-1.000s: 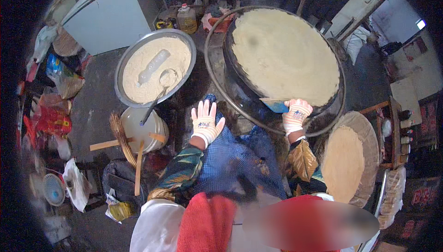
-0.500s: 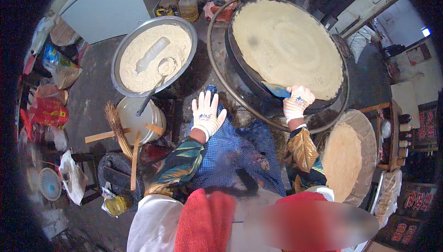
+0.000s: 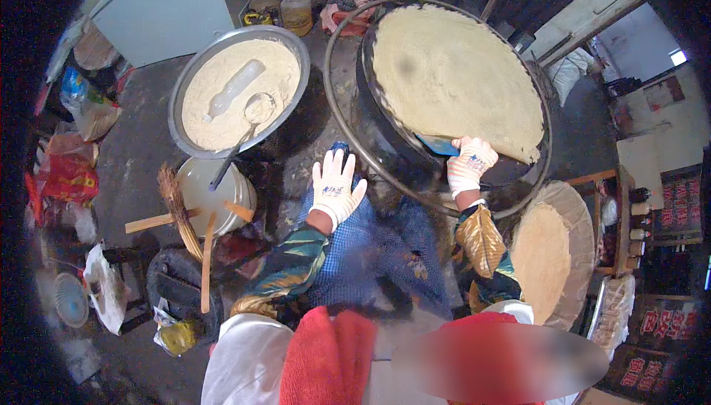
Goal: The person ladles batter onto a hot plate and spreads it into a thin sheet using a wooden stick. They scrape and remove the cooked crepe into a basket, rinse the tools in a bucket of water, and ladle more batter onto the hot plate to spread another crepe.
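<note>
One right hand [image 3: 471, 163], gripping one blue scraper [image 3: 437, 145] at near edge of one griddle [image 3: 509, 171]; one pale layer [image 3: 459, 79] thereon; one left hand [image 3: 337, 188], spread wide, over blue cloth [image 3: 346, 257].

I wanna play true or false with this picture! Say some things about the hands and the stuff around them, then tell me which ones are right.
1. The right hand holds a blue scraper. True.
2. The left hand is gripping the ladle. False: it is open and holds nothing; the ladle sits in the metal bowl.
3. A see-through bottle lies in the metal bowl. True.
4. The bucket stands to the right of the big round pan. False: the bucket is to the left of the pan.
5. Both hands wear striped gloves. True.
</note>
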A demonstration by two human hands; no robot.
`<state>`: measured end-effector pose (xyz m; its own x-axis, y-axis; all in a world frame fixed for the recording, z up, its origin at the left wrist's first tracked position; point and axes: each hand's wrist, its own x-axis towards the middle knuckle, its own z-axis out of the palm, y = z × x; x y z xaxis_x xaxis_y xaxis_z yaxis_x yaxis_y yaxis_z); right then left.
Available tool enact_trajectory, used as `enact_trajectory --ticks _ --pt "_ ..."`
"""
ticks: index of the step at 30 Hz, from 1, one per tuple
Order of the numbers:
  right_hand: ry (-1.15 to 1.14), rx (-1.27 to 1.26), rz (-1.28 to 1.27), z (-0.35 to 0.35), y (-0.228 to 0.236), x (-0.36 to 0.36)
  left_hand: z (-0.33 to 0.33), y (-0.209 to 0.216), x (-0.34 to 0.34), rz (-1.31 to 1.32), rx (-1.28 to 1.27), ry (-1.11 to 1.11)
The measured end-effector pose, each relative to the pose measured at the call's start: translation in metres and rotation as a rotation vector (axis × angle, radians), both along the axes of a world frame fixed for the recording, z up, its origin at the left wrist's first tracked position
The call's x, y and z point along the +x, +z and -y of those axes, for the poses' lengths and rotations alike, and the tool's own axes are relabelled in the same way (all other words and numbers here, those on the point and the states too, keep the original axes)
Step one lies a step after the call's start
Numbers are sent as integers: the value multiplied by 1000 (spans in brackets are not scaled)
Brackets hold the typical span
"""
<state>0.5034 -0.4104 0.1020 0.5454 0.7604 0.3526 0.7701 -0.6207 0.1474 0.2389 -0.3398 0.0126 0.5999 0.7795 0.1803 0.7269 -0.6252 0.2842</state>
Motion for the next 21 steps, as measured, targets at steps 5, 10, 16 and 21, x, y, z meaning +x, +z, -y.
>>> enact_trajectory --ticks 5,10,16,21 --pt "473 400 -117 1 -33 7 0 0 -6 225 -12 58" --pt "585 303 -56 -9 -28 4 -8 5 -12 594 35 124" --pt "577 118 102 -13 -21 -9 -83 36 -30 443 319 90" --pt "554 57 65 -8 -10 -14 -163 76 -26 209 429 82"
